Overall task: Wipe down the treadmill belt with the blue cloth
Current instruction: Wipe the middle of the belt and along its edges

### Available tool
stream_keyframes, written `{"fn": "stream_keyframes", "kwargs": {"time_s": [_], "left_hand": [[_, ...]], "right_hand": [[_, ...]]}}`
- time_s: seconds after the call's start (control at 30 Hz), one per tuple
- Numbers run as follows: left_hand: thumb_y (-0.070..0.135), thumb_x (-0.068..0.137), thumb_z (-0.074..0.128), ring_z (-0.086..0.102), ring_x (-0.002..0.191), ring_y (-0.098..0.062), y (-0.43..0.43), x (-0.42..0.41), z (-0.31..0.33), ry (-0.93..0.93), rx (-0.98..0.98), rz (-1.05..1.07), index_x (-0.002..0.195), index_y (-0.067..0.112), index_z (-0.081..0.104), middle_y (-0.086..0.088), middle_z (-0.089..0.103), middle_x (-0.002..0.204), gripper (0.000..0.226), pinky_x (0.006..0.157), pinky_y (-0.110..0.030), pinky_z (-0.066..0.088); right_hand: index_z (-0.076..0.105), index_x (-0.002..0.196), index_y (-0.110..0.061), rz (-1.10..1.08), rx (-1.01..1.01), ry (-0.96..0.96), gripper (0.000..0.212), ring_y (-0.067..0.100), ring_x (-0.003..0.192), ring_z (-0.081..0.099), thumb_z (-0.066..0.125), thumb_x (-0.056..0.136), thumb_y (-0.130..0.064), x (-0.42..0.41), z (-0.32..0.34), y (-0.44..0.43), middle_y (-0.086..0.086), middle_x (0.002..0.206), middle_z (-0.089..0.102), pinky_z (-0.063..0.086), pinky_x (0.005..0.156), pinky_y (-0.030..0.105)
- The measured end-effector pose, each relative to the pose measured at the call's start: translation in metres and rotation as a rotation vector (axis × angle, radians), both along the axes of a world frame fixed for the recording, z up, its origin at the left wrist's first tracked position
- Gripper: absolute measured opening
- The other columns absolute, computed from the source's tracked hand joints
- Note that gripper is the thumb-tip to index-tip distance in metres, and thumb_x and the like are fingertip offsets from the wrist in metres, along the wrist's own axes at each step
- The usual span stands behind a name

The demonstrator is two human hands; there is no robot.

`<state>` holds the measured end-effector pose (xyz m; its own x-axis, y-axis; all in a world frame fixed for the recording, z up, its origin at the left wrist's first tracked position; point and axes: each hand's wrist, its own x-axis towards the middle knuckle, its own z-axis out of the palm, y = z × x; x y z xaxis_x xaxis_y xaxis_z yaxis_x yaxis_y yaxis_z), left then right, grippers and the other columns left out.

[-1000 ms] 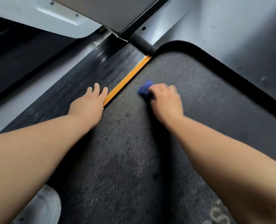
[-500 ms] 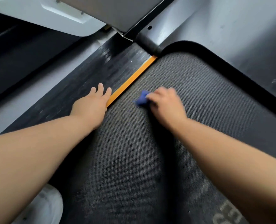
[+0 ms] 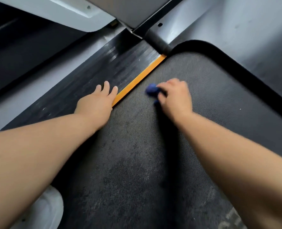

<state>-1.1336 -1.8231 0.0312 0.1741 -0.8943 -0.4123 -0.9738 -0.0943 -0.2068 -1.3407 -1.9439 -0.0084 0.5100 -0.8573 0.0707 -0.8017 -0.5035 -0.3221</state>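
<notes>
The treadmill belt (image 3: 137, 162) is a dark, dotted-texture surface filling the middle of the view. My right hand (image 3: 175, 96) presses a bunched blue cloth (image 3: 151, 91) onto the belt near its far left part; the cloth sticks out past my fingers and is slightly blurred. My left hand (image 3: 97, 103) lies flat, fingers apart, on the ribbed black side rail (image 3: 104, 71), its edge touching the orange strip (image 3: 137, 81) that borders the belt.
The grey motor cover (image 3: 236, 30) curves around the belt's far end behind a black rim. A black upright post (image 3: 158, 38) meets the deck at the top. A white shoe tip (image 3: 42, 210) sits at the lower left beside the belt.
My right hand has slid the blue cloth a little leftward and toward me across the belt. My left hand stays planted on the side rail.
</notes>
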Motion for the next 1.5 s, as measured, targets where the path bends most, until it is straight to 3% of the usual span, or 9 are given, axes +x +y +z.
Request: {"fn": "stream_keyframes", "kwargs": {"time_s": [0.1,0.33,0.57,0.8,1.0,1.07,1.27,1.43,1.5], "left_hand": [[0.028,0.101,0.037,0.019,0.141,-0.026,0.0,-0.001,0.0,-0.004,0.001,0.007,0.15,0.019,-0.001,-0.008,-0.001,0.157,0.063,0.067,-0.037,0.047],[0.028,0.1,0.039,0.015,0.143,-0.026,-0.002,0.001,0.002,0.022,0.005,0.009,0.15,0.02,-0.003,-0.008,-0.003,0.158,0.065,0.083,-0.041,0.052],[0.027,0.1,0.037,0.017,0.142,-0.027,-0.001,0.003,0.0,-0.003,0.001,-0.028,0.149,0.018,-0.003,-0.01,-0.002,0.157,0.064,0.077,-0.041,0.053],[0.017,0.099,0.04,0.015,0.143,-0.025,-0.001,0.003,-0.002,0.017,-0.002,-0.019,0.149,0.019,-0.005,-0.009,-0.004,0.158,0.068,0.075,-0.036,0.054],[0.013,0.097,0.04,0.01,0.145,-0.027,-0.001,-0.002,-0.003,0.009,0.017,0.017,0.149,0.018,-0.007,-0.009,-0.006,0.158,0.07,0.066,-0.033,0.048],[0.013,0.097,0.042,0.009,0.145,-0.028,0.0,-0.005,-0.001,0.002,0.022,0.032,0.149,0.017,-0.007,-0.01,-0.007,0.158,0.072,0.062,-0.033,0.045],[0.014,0.097,0.043,0.006,0.146,-0.027,-0.001,-0.006,0.001,0.001,0.037,0.05,0.149,0.018,-0.009,-0.009,-0.009,0.158,0.074,0.059,-0.03,0.043],[0.015,0.095,0.047,0.006,0.146,-0.027,0.0,-0.008,0.001,-0.008,0.046,0.054,0.149,0.018,-0.009,-0.009,-0.009,0.158,0.078,0.062,-0.031,0.045],[0.016,0.095,0.047,0.007,0.146,-0.027,0.0,-0.009,0.002,-0.022,0.053,0.05,0.149,0.017,-0.009,-0.009,-0.008,0.158,0.077,0.06,-0.031,0.043]], "right_hand": [[0.069,0.106,-0.02,-0.258,0.06,0.065,0.026,0.033,0.105,0.047,0.051,0.089,-0.029,-0.002,0.012,-0.023,0.007,0.115,0.058,0.039,0.085,0.033],[0.067,0.083,-0.019,0.279,0.131,0.049,0.017,0.027,0.084,0.055,0.068,0.074,-0.034,0.021,0.015,0.075,0.001,0.088,0.061,0.05,0.063,0.034],[0.07,0.106,-0.023,-0.39,0.155,0.017,0.03,0.033,0.109,0.049,0.049,0.086,-0.02,0.023,0.017,-0.046,0.007,0.115,0.059,0.043,0.084,0.031],[0.07,0.102,-0.027,0.087,0.156,0.016,0.024,0.024,0.1,0.048,0.055,0.084,-0.031,0.04,0.013,0.035,-0.003,0.105,0.059,0.046,0.077,0.032],[0.073,0.099,-0.031,-0.644,0.256,-0.198,0.027,0.015,0.1,0.062,0.053,0.083,-0.024,0.029,0.02,-0.08,-0.007,0.083,0.068,0.039,0.074,0.016],[0.073,0.099,-0.03,-0.579,0.253,-0.158,0.026,0.019,0.108,0.057,0.054,0.083,-0.023,0.036,0.021,-0.071,-0.008,0.084,0.063,0.041,0.079,0.02],[0.068,0.11,-0.034,0.002,0.212,0.016,0.027,0.023,0.105,0.045,0.053,0.088,-0.033,0.047,0.016,0.004,-0.003,0.111,0.056,0.045,0.086,0.035],[0.07,0.108,-0.033,-0.503,0.164,-0.086,0.029,0.027,0.115,0.046,0.05,0.088,-0.026,0.032,0.02,-0.069,0.002,0.12,0.055,0.043,0.091,0.033],[0.07,0.109,-0.03,-0.497,0.184,-0.066,0.029,0.027,0.114,0.044,0.05,0.089,-0.024,0.034,0.018,-0.065,0.002,0.121,0.053,0.042,0.09,0.033]]}}
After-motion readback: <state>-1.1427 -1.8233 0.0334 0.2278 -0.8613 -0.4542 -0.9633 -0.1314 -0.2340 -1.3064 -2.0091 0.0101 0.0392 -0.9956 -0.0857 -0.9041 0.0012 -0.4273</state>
